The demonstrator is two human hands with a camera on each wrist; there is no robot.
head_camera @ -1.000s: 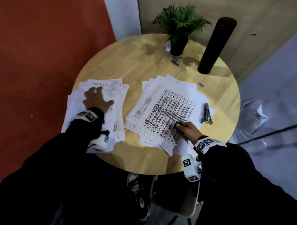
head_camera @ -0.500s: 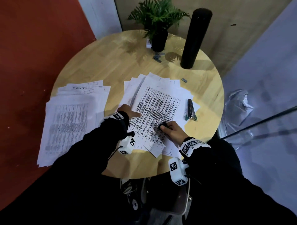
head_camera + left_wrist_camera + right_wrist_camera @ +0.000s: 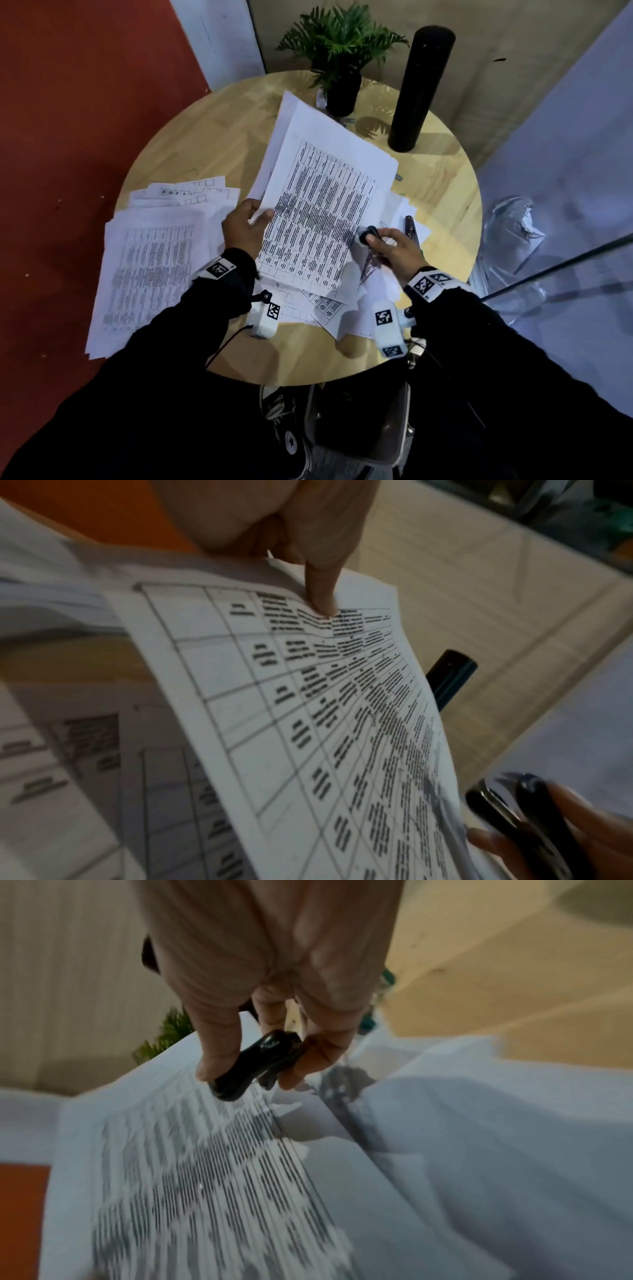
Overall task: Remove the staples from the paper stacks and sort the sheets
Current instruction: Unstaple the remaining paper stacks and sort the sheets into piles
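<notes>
A round wooden table (image 3: 191, 144) was seen with a loose pile of sheets (image 3: 147, 267) spread on its left side and a second pile (image 3: 387, 291) near its right edge, a stapler (image 3: 410, 229) lying just beside that pile. Above the right pile a printed stack (image 3: 325, 212) was held lifted and tilted. The step in hand was judged to be the pulling of a staple from this stack, sorting onto the left pile being still to come. For the next move, the stack would have to be kept steady while the claws were worked under the staple at its right edge; the staple itself could not be made out.

The stack's left edge was pinched by the left hand (image 3: 241, 229), thumb on top and fingers curled beneath. A black staple remover (image 3: 255, 1064) was pinched between the thumb and fingers of the right hand (image 3: 394, 251), its tip touching the stack's right edge.
</notes>
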